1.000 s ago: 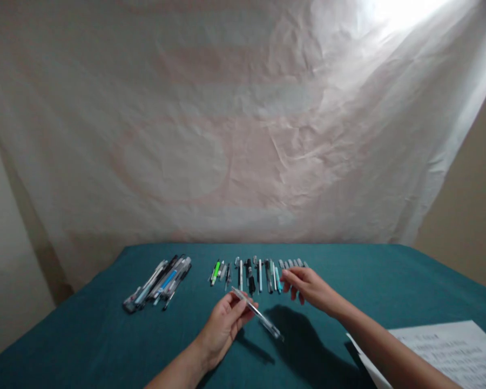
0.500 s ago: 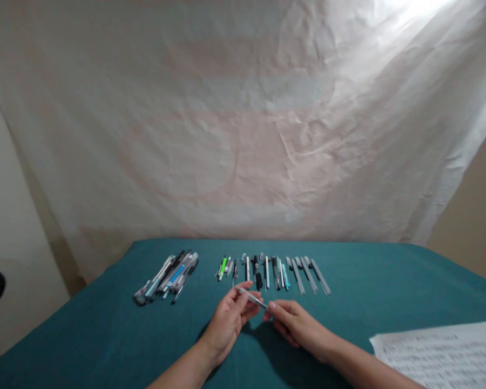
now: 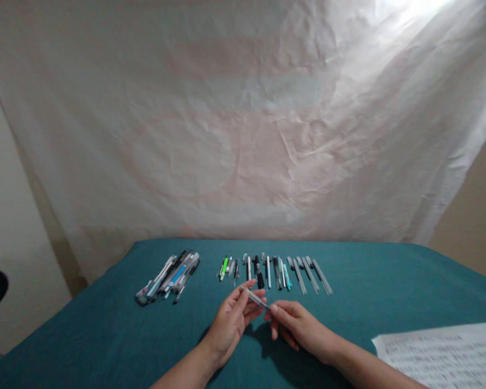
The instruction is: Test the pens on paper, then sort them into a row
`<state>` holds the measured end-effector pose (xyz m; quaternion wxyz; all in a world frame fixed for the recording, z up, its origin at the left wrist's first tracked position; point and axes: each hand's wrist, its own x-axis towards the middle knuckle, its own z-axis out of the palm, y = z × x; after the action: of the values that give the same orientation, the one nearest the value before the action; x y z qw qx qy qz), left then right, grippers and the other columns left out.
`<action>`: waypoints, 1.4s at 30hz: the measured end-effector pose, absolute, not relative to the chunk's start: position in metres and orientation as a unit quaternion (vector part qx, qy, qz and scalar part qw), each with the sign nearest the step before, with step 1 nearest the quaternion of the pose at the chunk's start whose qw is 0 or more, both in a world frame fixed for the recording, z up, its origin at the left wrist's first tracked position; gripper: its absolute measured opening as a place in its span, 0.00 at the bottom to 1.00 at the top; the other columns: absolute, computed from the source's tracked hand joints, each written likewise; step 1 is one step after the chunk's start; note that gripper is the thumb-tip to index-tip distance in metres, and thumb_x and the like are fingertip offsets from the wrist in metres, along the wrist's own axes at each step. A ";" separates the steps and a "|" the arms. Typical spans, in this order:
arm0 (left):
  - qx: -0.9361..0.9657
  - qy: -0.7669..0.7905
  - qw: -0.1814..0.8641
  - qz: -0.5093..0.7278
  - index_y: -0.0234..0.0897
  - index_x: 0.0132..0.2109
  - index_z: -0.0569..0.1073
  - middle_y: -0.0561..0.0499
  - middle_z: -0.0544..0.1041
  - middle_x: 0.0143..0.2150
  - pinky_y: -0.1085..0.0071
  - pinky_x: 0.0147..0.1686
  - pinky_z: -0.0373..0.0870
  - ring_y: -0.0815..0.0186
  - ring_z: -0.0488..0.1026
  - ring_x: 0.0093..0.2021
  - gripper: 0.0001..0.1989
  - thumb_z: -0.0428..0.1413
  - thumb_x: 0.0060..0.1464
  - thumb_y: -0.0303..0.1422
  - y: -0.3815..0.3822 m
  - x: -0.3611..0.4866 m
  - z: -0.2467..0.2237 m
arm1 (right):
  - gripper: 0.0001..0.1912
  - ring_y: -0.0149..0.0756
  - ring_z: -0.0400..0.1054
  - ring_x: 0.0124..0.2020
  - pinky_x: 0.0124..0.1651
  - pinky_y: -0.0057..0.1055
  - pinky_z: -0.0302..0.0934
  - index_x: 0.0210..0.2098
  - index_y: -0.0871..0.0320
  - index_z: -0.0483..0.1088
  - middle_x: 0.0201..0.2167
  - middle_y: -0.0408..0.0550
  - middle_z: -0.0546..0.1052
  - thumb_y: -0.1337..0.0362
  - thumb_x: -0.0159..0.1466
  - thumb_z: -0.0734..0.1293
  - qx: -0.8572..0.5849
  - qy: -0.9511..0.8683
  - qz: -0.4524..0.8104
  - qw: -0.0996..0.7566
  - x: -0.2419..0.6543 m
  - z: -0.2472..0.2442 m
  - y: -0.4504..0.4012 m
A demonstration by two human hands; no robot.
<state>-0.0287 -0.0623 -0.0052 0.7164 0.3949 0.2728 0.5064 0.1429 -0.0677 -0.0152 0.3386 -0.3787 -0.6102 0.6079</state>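
Observation:
Between my two hands, above the near middle of the table, is a slim, clear and grey pen (image 3: 256,297). My left hand (image 3: 234,319) pinches its upper left end between thumb and fingers. The thumb and forefinger of my right hand (image 3: 297,323) grip its lower right end, with the other fingers curled below. The pen slants down to the right; its tip is hidden by the right fingers. Just beyond my hands lies a row of pens, among them a bright green one (image 3: 224,268), a black one (image 3: 260,278) and a light teal one (image 3: 287,277).
A heap of pens (image 3: 170,276) lies at the left on the green-clothed table (image 3: 117,324). Several clear pens (image 3: 310,275) end the row at the right. A written paper sheet (image 3: 441,354) is at the near right. A pale sheet (image 3: 243,135) hangs behind.
The right hand's lower fingers have loosened and spread a little. Both hands still hold the pen in nearly the same place. The view has shifted slightly.

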 end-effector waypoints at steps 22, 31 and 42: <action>0.393 0.283 0.683 0.546 0.33 0.40 0.69 0.44 0.74 0.41 0.62 0.51 0.58 0.63 0.69 0.45 0.10 0.50 0.54 0.35 -0.061 -0.028 -0.010 | 0.21 0.22 0.60 0.16 0.15 0.17 0.48 0.27 0.63 0.65 0.22 0.44 0.72 0.50 0.58 0.57 -0.404 -0.639 0.549 0.358 0.137 -0.019 -0.073; 0.388 0.300 0.675 0.552 0.31 0.40 0.71 0.43 0.75 0.40 0.62 0.51 0.59 0.63 0.69 0.45 0.11 0.51 0.53 0.35 -0.061 -0.028 -0.011 | 0.13 0.26 0.59 0.21 0.23 0.22 0.53 0.28 0.61 0.64 0.21 0.42 0.68 0.56 0.58 0.61 -0.434 -0.658 0.451 0.419 0.135 -0.028 -0.075; 0.373 0.313 0.676 0.553 0.31 0.40 0.72 0.43 0.75 0.40 0.64 0.50 0.61 0.64 0.70 0.43 0.12 0.53 0.51 0.34 -0.057 -0.032 -0.015 | 0.20 0.26 0.55 0.20 0.25 0.23 0.50 0.26 0.61 0.65 0.18 0.40 0.63 0.53 0.62 0.53 -0.437 -0.689 0.429 0.388 0.139 -0.019 -0.076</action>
<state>-0.0316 -0.0567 -0.0151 0.6762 0.3732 0.3133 0.5525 0.1386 -0.0757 -0.0193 0.3882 -0.4366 -0.6890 0.4288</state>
